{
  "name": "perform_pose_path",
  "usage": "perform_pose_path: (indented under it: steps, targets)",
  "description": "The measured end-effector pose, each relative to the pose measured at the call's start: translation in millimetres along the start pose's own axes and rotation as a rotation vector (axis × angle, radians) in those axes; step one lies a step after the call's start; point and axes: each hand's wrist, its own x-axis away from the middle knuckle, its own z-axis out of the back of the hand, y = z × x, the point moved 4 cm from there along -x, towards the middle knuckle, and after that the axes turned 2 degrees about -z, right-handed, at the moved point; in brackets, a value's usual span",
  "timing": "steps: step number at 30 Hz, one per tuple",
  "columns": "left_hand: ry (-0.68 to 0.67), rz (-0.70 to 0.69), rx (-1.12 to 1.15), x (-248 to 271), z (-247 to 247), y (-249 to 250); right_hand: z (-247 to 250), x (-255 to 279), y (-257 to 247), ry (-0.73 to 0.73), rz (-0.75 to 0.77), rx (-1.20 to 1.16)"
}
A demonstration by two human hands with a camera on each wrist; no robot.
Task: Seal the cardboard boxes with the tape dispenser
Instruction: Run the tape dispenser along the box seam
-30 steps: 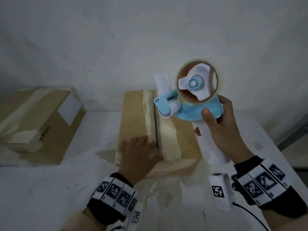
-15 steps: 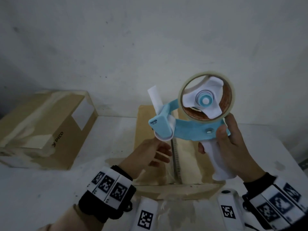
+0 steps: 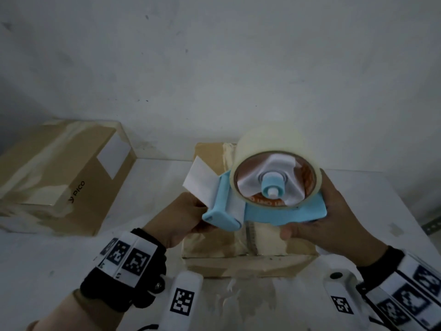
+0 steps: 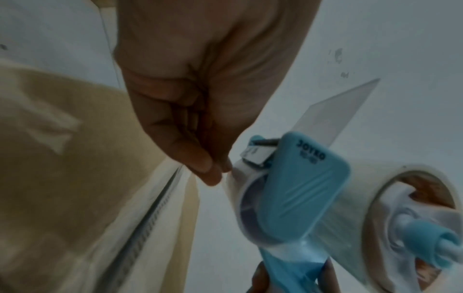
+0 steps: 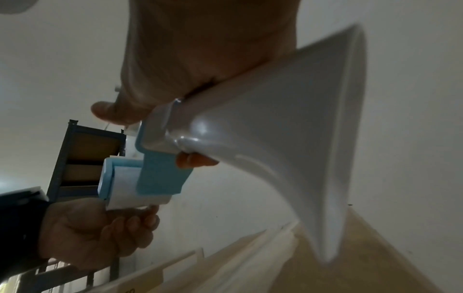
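I hold a blue and white tape dispenser [image 3: 262, 206] with a clear tape roll [image 3: 274, 161] up in the air above a cardboard box [image 3: 214, 247]. My right hand [image 3: 317, 223] grips its white handle [image 5: 288, 119]. My left hand [image 3: 176, 220] is at the dispenser's front end, and its fingertips [image 4: 213, 172] pinch the loose end of tape at the roller [image 4: 240, 178]. The box's centre seam [image 4: 140, 234] runs lengthwise, with old pale tape along both sides. The dispenser hides the far part of the box top.
A second cardboard box [image 3: 57, 177] with a white label stands at the left on the white table [image 3: 47, 259], against the white wall [image 3: 214, 68]. A dark shelf rack [image 5: 82, 158] shows in the right wrist view.
My left hand left the box top and rose to the dispenser's front, where it now pinches the tape end. The dispenser tipped over so that the roll's open side faces up.
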Motion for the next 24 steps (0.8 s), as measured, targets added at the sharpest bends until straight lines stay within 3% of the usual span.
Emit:
perform_pose_path:
  steps: [7, 24]
  targets:
    - [0.094, -0.079, 0.070, 13.9, 9.6, -14.3, -6.9, 6.4, -6.1, -0.071, -0.010, 0.074]
    - [0.360, -0.011, -0.077, 39.6, 51.5, -48.4, 5.7, 11.1, -11.9, -0.197, -0.109, 0.189]
